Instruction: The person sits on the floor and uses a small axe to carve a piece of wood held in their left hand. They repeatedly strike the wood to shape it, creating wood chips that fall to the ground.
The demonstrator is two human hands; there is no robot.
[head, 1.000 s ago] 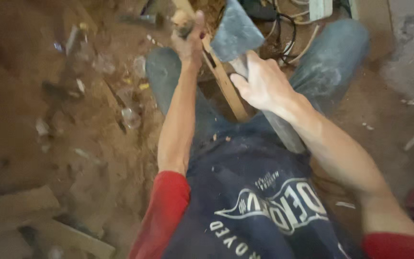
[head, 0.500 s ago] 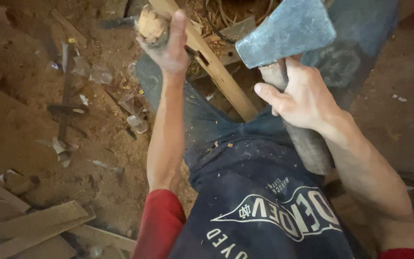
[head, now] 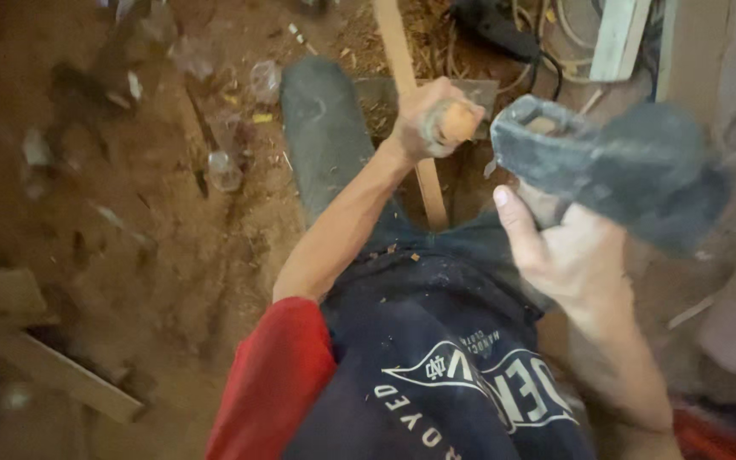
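Ground: dirt floor point(head: 129, 255) strewn with planks and scraps, left half of frame, blurred.
Axe: grey axe head point(head: 615, 166) at upper right, raised, smeared by motion.
Right hand: right hand point(head: 568, 255) clenched round the handle just under the head; handle itself hidden.
Left hand: left hand point(head: 432, 119) at top centre, closed on a short wooden piece point(head: 455, 123), near the blade.
Risk: a misjudged blow could catch those fingers, being so near.
Unclear: the cut-off lath point(head: 406, 102) and its end.
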